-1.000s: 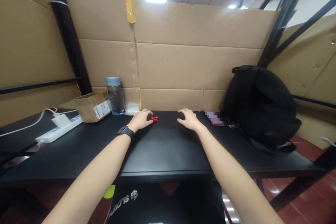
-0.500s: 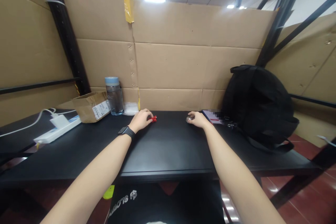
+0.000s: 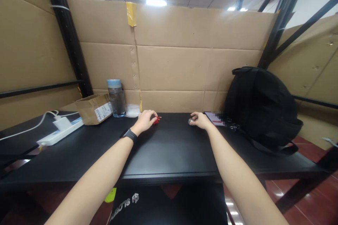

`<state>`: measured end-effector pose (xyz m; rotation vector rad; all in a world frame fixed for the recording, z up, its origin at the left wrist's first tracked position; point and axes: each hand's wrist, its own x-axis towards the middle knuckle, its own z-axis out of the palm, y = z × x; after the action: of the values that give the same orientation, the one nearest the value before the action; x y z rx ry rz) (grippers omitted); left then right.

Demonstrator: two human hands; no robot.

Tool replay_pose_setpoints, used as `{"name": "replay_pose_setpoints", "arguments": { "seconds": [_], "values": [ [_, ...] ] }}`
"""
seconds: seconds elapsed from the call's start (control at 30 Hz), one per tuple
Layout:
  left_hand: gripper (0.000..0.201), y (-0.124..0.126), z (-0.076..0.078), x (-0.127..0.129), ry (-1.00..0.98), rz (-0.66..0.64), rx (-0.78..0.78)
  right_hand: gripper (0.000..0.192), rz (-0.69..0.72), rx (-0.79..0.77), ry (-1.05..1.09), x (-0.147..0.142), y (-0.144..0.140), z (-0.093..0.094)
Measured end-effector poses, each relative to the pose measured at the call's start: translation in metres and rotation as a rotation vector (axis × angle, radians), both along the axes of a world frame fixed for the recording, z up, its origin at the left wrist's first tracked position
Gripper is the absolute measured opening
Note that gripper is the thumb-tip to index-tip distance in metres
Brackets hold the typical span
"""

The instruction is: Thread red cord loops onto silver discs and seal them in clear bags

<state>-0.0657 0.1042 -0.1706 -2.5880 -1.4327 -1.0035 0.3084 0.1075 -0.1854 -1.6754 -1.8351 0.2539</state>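
Note:
Near the back of the black tabletop, my left hand point(image 3: 145, 121) pinches a small red bundle point(image 3: 156, 121) that looks like thin cord or wire, with one thin end sticking out beyond the fingertips. A dark watch sits on that wrist. To the right, my right hand point(image 3: 201, 121) has thumb and fingers curled at a small round shiny object point(image 3: 190, 122). The object is too small to identify, and the fingers partly hide it. A gap of bare tabletop lies between the two hands.
A phone point(image 3: 215, 119) lies just right of my right hand, beside a black backpack point(image 3: 261, 109). On the left stand a blue-lidded bottle point(image 3: 116, 98), an open cardboard box point(image 3: 93, 109) and a white power strip point(image 3: 62, 132). A cardboard wall point(image 3: 171, 66) closes the back.
The red bundle has shifted in my left fingers, and a thin end now points right. My right forefinger is slightly higher above the round object. The camera view has tilted slightly.

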Motion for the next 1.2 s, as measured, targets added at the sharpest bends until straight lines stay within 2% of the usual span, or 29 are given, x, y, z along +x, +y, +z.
{"name": "replay_pose_setpoints", "arguments": {
  "seconds": [0.43, 0.67, 0.9, 1.07, 1.2],
  "values": [
    [0.024, -0.005, 0.002, 0.013, 0.048, -0.011, -0.014, 0.049, 0.028, 0.069, 0.107, -0.002, 0.002, 0.0],
    [0.019, -0.004, 0.0, 0.014, 0.023, -0.037, 0.044, 0.047, 0.103, 0.148, 0.172, -0.017, -0.001, 0.008],
    [0.018, -0.013, 0.006, 0.022, -0.012, -0.075, 0.086, 0.046, 0.18, 0.118, 0.223, -0.035, -0.01, 0.01],
    [0.013, -0.027, 0.015, 0.027, -0.169, -0.222, 0.027, 0.048, 0.235, 0.058, 0.302, -0.044, -0.015, 0.014],
    [0.005, -0.032, 0.016, 0.031, -0.281, -0.306, -0.037, 0.046, 0.28, 0.042, 0.317, -0.049, -0.018, 0.014]
  ]
}}
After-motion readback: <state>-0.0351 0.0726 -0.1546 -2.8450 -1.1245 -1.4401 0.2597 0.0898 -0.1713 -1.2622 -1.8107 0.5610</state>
